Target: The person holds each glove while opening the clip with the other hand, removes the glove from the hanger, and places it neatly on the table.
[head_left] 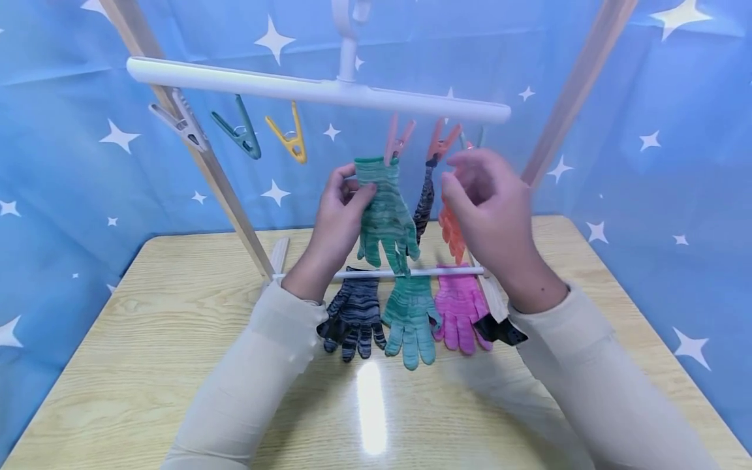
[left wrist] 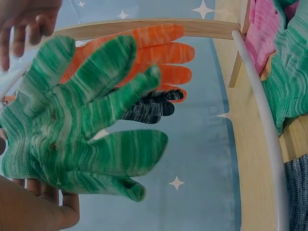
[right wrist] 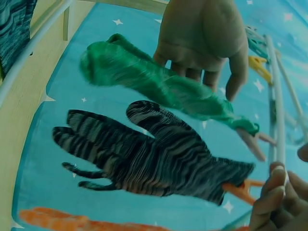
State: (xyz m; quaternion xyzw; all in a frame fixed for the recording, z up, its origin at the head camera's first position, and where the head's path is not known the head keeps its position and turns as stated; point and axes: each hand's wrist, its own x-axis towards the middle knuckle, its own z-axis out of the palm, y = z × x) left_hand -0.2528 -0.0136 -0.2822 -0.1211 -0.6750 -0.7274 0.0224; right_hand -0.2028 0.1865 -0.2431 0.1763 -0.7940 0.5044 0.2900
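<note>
My left hand (head_left: 335, 225) pinches the cuff side of a green striped knit glove (head_left: 382, 202), thumb in front and fingers behind. A pink clothespin (head_left: 397, 140) bites the top of that cuff, and the glove hangs fingers down. My right hand (head_left: 496, 209) is raised to the right, its fingers loosely bent with nothing between them. It partly hides an orange glove (head_left: 451, 228) hanging behind it. Between the hands, a black-and-grey glove (right wrist: 159, 154) hangs from an orange clothespin (head_left: 442, 140); the right wrist view shows it whole.
A white hanger bar (head_left: 317, 88) spans overhead, with grey (head_left: 185, 124), dark green (head_left: 239, 130) and yellow (head_left: 290, 137) clothespins at left. Dark (head_left: 358, 313), green (head_left: 411, 320) and pink gloves (head_left: 461, 310) lie by a low white rod (head_left: 388, 273) on the wooden table (head_left: 176, 365). Wooden posts (head_left: 578, 91) flank it.
</note>
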